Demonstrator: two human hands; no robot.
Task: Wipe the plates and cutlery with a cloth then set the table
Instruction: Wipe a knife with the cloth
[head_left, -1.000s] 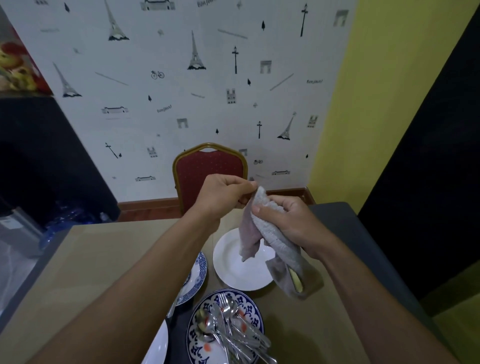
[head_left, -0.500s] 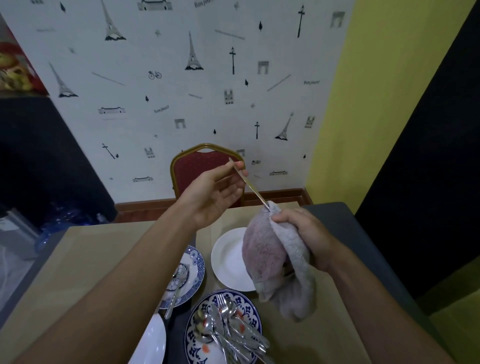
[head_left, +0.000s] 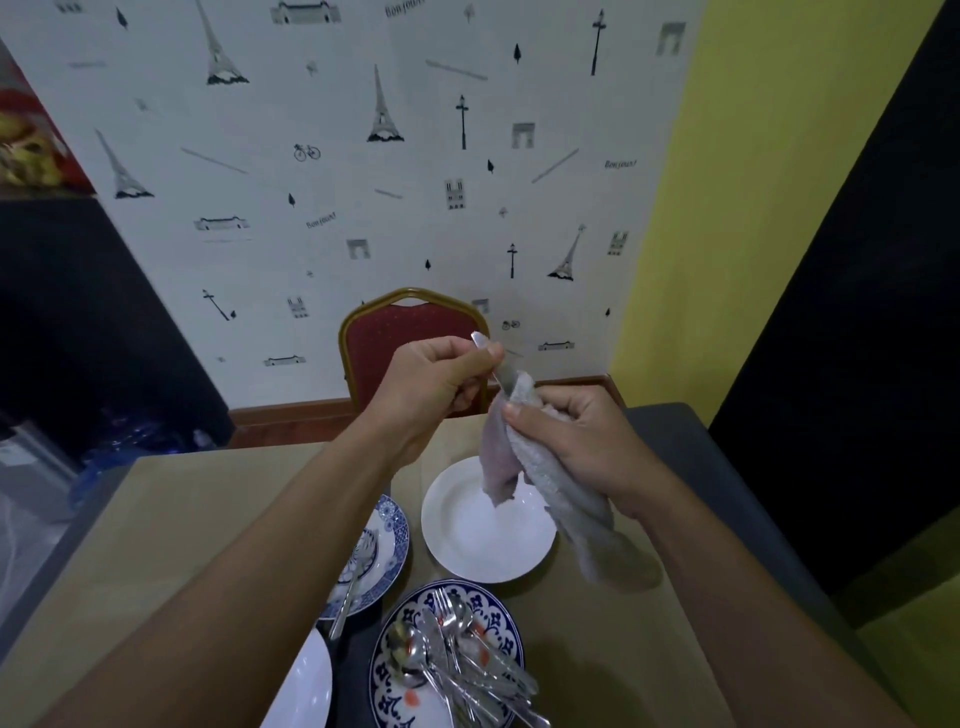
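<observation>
While the left hand pinches the handle end of a slim metal utensil, the right hand grips the cloth bunched round its other end. Both are raised above the white plate, so a pull would rub it clean. It is perhaps a knife, but the wrap hides its head. More cutlery, likely awaiting wiping, lies heaped on the blue-patterned plate.

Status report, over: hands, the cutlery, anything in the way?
Left hand pinches a cutlery piece. Right hand grips the cloth wrapped around it. Pile of cutlery waits on the patterned plate. No obstruction seen.
</observation>
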